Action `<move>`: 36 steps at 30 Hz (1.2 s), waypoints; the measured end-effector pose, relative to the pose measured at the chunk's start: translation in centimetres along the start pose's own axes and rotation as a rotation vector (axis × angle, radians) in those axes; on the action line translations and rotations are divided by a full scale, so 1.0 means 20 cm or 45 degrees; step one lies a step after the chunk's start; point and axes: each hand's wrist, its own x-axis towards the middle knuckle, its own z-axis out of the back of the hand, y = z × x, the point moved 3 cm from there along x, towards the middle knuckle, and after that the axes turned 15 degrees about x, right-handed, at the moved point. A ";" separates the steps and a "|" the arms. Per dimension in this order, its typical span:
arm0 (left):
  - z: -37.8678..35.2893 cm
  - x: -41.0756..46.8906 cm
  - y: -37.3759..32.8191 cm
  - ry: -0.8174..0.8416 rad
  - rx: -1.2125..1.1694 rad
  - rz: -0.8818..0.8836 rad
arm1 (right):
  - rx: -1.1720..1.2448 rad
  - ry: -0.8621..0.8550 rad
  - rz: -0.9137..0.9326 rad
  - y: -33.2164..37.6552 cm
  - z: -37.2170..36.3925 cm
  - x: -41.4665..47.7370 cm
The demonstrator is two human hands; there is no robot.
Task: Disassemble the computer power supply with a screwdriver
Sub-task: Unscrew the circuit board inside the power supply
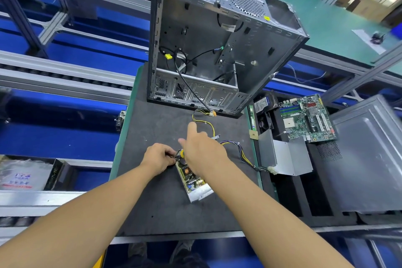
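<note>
Power supply (194,179) lies on the dark mat (155,204), just in front of the person and near the open computer case (195,35). Cover off: a shallow bare-metal tray holding a crowded circuit board with dark, yellow and blue parts. A bundle of yellow, black and purple wires (243,155) trails right. Left hand (157,158) pinches the unit's far end. Right hand (203,151), touching the left, is closed over a yellow-handled screwdriver (183,154), index finger stretched forward; tip hidden. Motherboard (306,117) lies well to the right.
</note>
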 end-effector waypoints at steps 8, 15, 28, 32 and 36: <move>-0.02 0.02 0.01 -0.022 -0.041 0.032 | 0.300 0.168 0.020 -0.04 0.04 0.02; -0.03 0.03 0.03 -0.028 -0.044 -0.037 | 0.396 0.214 0.004 -0.10 0.03 0.01; -0.05 -0.03 0.07 -0.070 -0.057 -0.214 | 0.244 0.205 0.055 -0.10 0.06 0.02; -0.05 -0.02 0.07 -0.053 -0.083 -0.236 | 0.356 0.274 0.083 -0.12 0.07 0.02; -0.06 -0.01 0.07 -0.047 -0.109 -0.239 | 0.332 0.316 0.124 -0.13 0.03 0.00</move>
